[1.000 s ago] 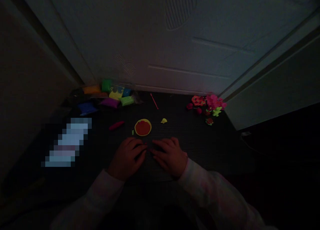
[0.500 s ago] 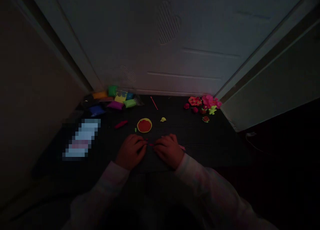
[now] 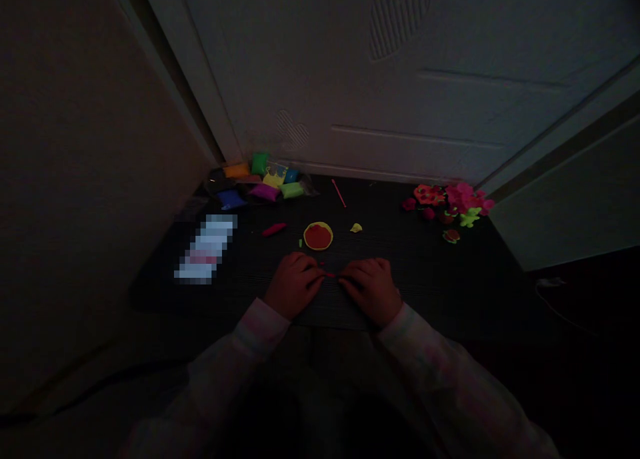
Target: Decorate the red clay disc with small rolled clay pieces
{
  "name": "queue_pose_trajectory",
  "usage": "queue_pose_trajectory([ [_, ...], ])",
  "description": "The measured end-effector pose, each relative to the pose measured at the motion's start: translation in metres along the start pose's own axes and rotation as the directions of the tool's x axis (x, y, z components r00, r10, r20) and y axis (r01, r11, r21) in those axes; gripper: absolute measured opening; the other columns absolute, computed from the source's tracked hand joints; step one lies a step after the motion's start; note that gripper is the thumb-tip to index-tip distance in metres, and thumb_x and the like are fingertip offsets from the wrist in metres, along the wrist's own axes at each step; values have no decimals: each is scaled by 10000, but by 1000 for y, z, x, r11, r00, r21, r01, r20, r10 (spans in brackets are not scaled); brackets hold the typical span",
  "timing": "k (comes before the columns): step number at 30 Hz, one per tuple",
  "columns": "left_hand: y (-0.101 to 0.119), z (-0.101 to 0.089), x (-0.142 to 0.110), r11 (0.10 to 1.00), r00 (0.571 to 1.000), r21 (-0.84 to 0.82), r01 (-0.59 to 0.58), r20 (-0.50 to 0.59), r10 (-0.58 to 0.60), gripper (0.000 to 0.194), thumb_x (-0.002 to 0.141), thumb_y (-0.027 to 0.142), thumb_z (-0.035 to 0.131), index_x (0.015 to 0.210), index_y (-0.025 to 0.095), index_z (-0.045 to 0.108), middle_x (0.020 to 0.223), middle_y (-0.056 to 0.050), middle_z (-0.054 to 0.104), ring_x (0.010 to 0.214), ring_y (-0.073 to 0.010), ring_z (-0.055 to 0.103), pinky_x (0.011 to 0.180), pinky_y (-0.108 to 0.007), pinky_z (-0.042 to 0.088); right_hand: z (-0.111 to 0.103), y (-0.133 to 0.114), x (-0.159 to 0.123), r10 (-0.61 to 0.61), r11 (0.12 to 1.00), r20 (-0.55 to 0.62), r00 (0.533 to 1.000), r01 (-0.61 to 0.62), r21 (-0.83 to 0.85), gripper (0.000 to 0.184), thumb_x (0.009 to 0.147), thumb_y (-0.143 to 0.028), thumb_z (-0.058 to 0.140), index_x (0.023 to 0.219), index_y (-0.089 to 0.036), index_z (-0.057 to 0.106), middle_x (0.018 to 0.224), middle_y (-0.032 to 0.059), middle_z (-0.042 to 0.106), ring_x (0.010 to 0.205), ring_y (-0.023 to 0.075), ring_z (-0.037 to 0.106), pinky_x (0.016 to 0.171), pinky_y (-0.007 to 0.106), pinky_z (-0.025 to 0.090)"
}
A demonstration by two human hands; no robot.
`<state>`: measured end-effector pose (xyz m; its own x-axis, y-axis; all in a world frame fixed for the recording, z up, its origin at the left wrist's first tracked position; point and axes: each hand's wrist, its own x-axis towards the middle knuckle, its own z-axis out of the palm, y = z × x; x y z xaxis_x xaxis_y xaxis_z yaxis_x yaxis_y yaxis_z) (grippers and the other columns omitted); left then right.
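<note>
My left hand (image 3: 294,286) and my right hand (image 3: 371,290) rest low over the dark table, facing each other. A thin strip of red modelling clay (image 3: 330,275) spans the small gap between their fingertips, and the fingers of both are closed on its ends. Just beyond lies a tiny red bit (image 3: 322,264). Farther back is a flat red clay disc with a yellow rim (image 3: 318,236). Beside it are a small green piece (image 3: 301,243) on the left and a yellow clay piece (image 3: 356,228) on the right. A long pinkish-red lump (image 3: 275,230) lies farther left.
Colourful clay packets (image 3: 265,191) are heaped at the back left, with a blurred-out bright rectangle (image 3: 206,249) in front. A pink stick tool (image 3: 339,193) lies near the white door (image 3: 300,59). Pink flowers (image 3: 465,198) and small clay figures (image 3: 470,217) cluster at the back right.
The view has shifted, so everything on the table appears farther right and slightly higher. My fingertips still meet at the red strip, a little more of which shows. A pink piece by my right wrist is no longer visible.
</note>
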<state>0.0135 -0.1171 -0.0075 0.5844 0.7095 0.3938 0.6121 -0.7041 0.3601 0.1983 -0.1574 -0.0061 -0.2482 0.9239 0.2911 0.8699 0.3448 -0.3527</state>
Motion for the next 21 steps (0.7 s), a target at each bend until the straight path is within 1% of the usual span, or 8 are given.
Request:
queue_pose_trajectory([
  [5, 1, 3, 2, 998, 999, 47, 30, 10, -31, 159, 763, 238, 547, 878, 190, 645, 820, -49, 596, 824, -190, 480, 724, -342, 419, 6, -9, 7, 30, 999, 8, 1000, -30, -22, 164, 796, -317, 489, 830, -222, 618, 892, 22, 628, 826, 171, 487, 774, 371, 233],
  [12, -1, 2, 4, 998, 1000, 64, -26, 0, 26, 149, 765, 221, 537, 843, 170, 654, 787, -61, 597, 783, -196, 494, 703, -358, 429, 5, -14, 10, 35, 997, 32, 999, -33, -63, 175, 814, -322, 462, 826, -237, 614, 916, 1, 624, 857, 149, 489, 785, 364, 264],
  [17, -3, 4, 4, 994, 997, 92, -66, -30, 69, 161, 773, 228, 519, 835, 167, 656, 793, -70, 600, 779, -199, 502, 702, -360, 442, 4, -13, 11, 34, 994, 50, 998, -29, -101, 199, 824, -339, 441, 856, -222, 598, 934, 11, 602, 878, 155, 503, 811, 396, 335],
  [21, -1, 5, 3, 990, 995, 113, -79, -51, 86, 151, 766, 226, 516, 809, 175, 651, 781, -60, 603, 760, -192, 513, 679, -342, 452, 3, -15, 11, 36, 991, 56, 998, -28, -131, 274, 820, -343, 452, 1020, -170, 521, 1050, 51, 539, 911, 160, 525, 791, 390, 429],
])
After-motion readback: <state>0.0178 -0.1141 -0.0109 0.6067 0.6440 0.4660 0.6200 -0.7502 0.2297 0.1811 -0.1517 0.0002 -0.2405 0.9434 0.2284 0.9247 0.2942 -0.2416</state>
